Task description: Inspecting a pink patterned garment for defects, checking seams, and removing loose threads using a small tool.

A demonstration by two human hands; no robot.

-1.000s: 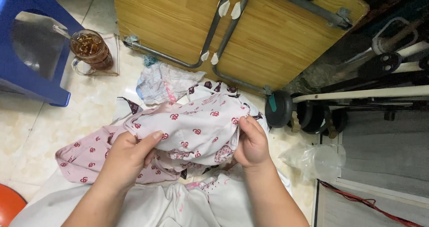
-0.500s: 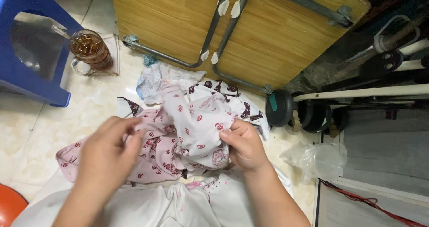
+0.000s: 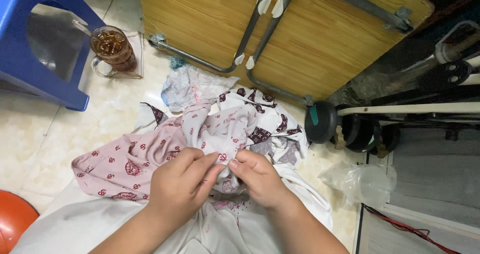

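Left hand: your left hand (image 3: pixel 182 189) is curled, thumb and fingers pinching a fold of the pink cloth (image 3: pixel 150 156) near its middle.
Right hand: your right hand (image 3: pixel 257 176) meets the left one, its fingertips pressed together on the same fold, just beside the left thumb.
Pink cloth: crumpled on the pile in front of you, printed with dark red marks, trailing off to your left over the floor.
Under it: a white cloth (image 3: pixel 100 224) spreads beneath both wrists, with a white and dark brown patterned cloth (image 3: pixel 272 126) bunched just behind your hands.
Further back: a small pale rag (image 3: pixel 187 86) lies on the tiled floor (image 3: pixel 30 144), near the edge of a folded wooden table (image 3: pixel 310 39) lying with its metal legs up.
Left side: a glass mug of brown drink (image 3: pixel 112 49) stands beside a blue plastic stool (image 3: pixel 30 34).
Right side: a black wheel (image 3: pixel 322 121) and a clear plastic bag (image 3: pixel 362 181), well apart from your hands.
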